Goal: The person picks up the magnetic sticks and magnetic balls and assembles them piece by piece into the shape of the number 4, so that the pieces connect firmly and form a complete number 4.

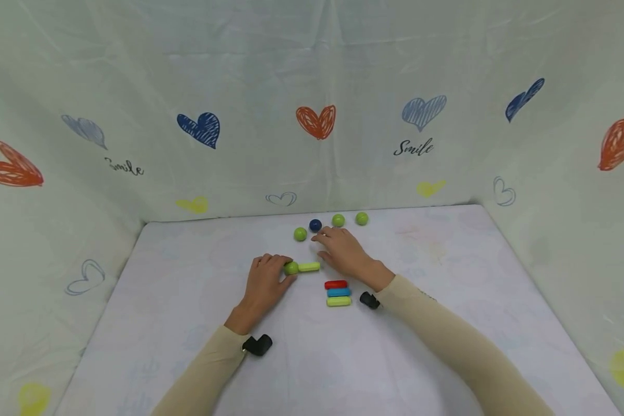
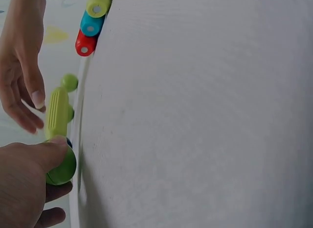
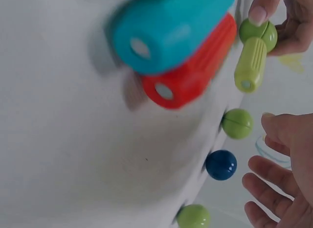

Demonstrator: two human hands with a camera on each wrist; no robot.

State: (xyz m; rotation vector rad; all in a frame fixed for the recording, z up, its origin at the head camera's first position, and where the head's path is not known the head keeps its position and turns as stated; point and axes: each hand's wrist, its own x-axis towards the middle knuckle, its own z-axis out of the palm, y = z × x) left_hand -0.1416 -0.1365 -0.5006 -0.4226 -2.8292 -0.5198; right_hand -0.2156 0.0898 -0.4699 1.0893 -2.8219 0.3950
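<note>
Sleeves (image 1: 204,372) nearest, left hand (image 1: 265,284) pinches 1 joined ball-and-stick (image 1: 308,267), right hand (image 1: 344,252) relaxed, empty; 3 near sticks (image 1: 338,293), 4 far balls (image 1: 338,220) unjoined.

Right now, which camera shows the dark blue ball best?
The right wrist view: the dark blue ball appears large and whole there. The head view shows it small, close to the right hand; the left wrist view shows only a sliver behind the held green ball.

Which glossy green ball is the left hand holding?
The glossy green ball touching the ridged yellow-green stick; the other three green balls lie farther back, without sticks.
</note>
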